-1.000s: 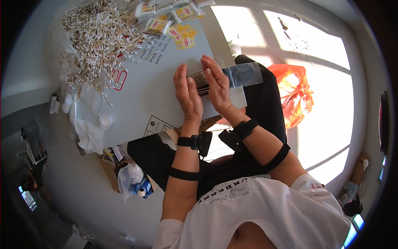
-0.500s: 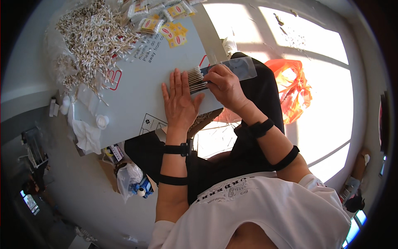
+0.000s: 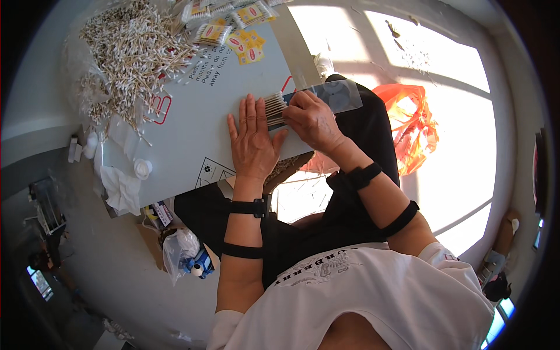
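A row of cotton swabs [image 3: 273, 107] lies side by side on a dark flat strip at the table's near right edge. My left hand [image 3: 255, 146] rests flat beside the row, palm down, fingers stretched out and touching its left end. At the right end of the row my right hand [image 3: 315, 123] is closed in a pinch; its fingertips hide whatever is between them. A clear plastic sleeve [image 3: 349, 96] extends from under my right hand, past the table edge and over my dark-trousered leg.
A big heap of loose cotton swabs [image 3: 131, 55] covers the far left of the table [image 3: 192, 128]. Filled packets [image 3: 213, 34] and yellow cards [image 3: 251, 55] sit behind. A white round cap [image 3: 142, 169] stands near the left edge. An orange plastic bag [image 3: 408, 128] lies on the sunlit floor.
My right hand has shifted slightly left and down along the row, its fingers curling in more. My left hand stays almost in place.
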### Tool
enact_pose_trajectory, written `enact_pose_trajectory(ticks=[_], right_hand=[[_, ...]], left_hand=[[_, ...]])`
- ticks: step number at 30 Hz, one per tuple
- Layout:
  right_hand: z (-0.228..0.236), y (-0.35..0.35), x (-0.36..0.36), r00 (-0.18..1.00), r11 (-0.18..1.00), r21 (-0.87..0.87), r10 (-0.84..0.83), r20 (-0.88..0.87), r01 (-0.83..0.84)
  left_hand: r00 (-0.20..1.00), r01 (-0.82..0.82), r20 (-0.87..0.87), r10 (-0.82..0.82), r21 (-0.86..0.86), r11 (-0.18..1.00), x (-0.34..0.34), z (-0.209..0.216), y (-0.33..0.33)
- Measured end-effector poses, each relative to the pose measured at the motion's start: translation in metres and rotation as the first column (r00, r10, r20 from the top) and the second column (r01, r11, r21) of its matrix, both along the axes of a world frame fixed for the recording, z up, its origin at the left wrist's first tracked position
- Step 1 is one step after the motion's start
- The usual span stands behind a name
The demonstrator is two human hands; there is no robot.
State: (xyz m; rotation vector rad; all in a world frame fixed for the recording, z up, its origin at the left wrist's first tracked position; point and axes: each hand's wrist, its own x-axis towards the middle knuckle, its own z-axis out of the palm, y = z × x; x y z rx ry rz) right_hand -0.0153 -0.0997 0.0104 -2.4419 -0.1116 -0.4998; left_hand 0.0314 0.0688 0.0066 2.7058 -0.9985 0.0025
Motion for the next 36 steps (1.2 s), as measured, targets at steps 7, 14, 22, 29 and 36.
enact_pose_trajectory(ticks=[7, 14, 22, 29, 36], right_hand=[[0.007, 0.004, 0.004, 1.0, 0.998, 0.062, -0.019, 0.01, 0.018], [0.0, 0.003, 0.006, 1.0, 1.0, 0.012, -0.01, -0.012, 0.01], [-0.001, 0.004, 0.014, 0.996, 0.994, 0.078, -0.076, 0.037, 0.073], [-0.006, 0.002, 0.018, 0.994, 0.993, 0.057, -0.106, 0.012, 0.105], [-0.005, 0.002, 0.016, 0.995, 0.993, 0.063, -0.102, 0.004, 0.101]], left_hand=[[1.0, -0.011, -0.02, 0.011, 0.012, 1.0, 0.0, -0.001, 0.001], [1.0, -0.006, -0.008, 0.006, -0.007, 1.0, 0.001, 0.0, 0.0], [1.0, -0.006, -0.004, 0.006, -0.01, 1.0, 0.001, 0.001, 0.0], [1.0, -0.008, 0.001, 0.008, -0.015, 1.0, 0.001, 0.0, 0.0], [1.0, -0.007, -0.007, 0.007, -0.012, 1.0, 0.001, 0.001, 0.0]])
